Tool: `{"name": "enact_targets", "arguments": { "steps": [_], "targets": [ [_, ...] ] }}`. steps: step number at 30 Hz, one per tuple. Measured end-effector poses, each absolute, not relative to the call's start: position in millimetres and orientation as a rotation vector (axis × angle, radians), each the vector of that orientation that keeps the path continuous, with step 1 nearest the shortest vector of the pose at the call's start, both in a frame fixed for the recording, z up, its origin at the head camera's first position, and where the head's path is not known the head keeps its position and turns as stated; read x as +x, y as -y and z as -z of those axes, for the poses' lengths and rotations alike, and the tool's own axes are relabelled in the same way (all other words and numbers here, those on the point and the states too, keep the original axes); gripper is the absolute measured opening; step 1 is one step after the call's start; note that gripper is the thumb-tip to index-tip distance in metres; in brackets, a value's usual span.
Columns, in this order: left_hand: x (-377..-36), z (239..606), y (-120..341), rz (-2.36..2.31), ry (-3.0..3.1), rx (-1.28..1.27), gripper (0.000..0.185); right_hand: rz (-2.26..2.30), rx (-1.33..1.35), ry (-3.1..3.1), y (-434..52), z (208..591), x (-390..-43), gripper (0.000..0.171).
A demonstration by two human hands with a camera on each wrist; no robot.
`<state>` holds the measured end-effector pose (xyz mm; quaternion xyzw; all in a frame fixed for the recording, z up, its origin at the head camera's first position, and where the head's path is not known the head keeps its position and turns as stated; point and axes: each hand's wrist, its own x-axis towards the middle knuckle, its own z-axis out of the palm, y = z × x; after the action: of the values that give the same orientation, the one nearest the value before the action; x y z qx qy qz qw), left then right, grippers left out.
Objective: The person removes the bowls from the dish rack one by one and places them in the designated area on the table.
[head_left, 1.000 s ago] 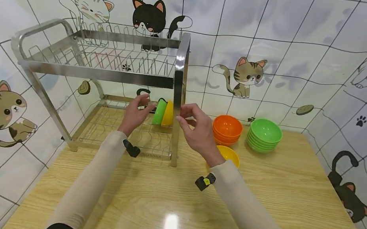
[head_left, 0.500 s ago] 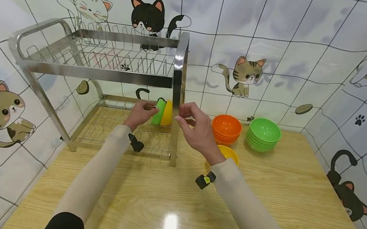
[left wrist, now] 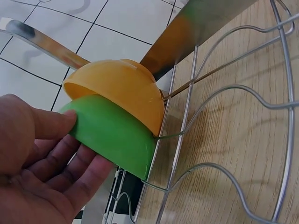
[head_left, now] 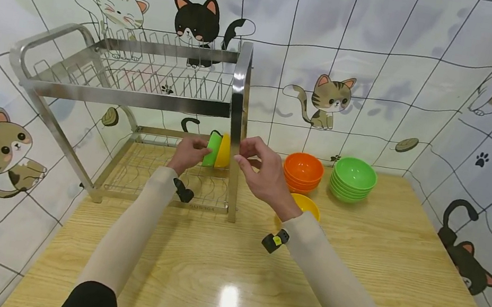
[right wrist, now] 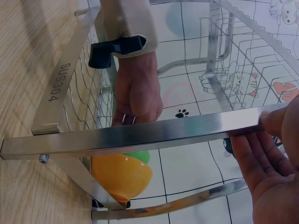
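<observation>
On the lower tier of a metal dish rack (head_left: 136, 99), a green bowl (left wrist: 117, 137) and a yellow bowl (left wrist: 124, 88) stand on edge, side by side at the right end. My left hand (head_left: 190, 153) reaches in from the front and pinches the green bowl's edge, thumb on one side and fingers on the other. The yellow bowl lies just beyond it, nearer the rack's right post. My right hand (head_left: 264, 170) holds that front right post (right wrist: 187, 132) between thumb and fingers, from outside the rack.
Right of the rack, a stack of orange bowls (head_left: 303, 169) and a stack of green bowls (head_left: 354, 175) stand near the back wall. Another yellow bowl (head_left: 308, 204) sits in front, partly behind my right wrist. The rack's upper tier (head_left: 142, 75) overhangs my left hand.
My left hand has moved right, its fingers closing from a spread pose onto the green bowl. My right hand has stayed on the post.
</observation>
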<state>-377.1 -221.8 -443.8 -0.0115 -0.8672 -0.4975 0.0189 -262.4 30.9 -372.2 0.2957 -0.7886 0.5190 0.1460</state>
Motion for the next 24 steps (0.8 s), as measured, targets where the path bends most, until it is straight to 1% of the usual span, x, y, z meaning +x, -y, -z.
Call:
{"name": "enact_targets", "arguments": {
  "steps": [6, 11, 24],
  "targets": [
    [-384, 448, 226, 1.634, 2.634, -0.033, 0.03, -1.495, 0.846, 2.275, -30, 373, -262, 0.024],
    [-389, 449, 232, 1.757, 2.575, 0.02, 0.032, -1.498, 0.844, 2.268, -30, 373, -262, 0.023],
    [-386, 450, 239, 2.004, 2.394, 0.111, 0.039, -1.51, 0.838, 2.272, -30, 374, -262, 0.024]
  ]
}}
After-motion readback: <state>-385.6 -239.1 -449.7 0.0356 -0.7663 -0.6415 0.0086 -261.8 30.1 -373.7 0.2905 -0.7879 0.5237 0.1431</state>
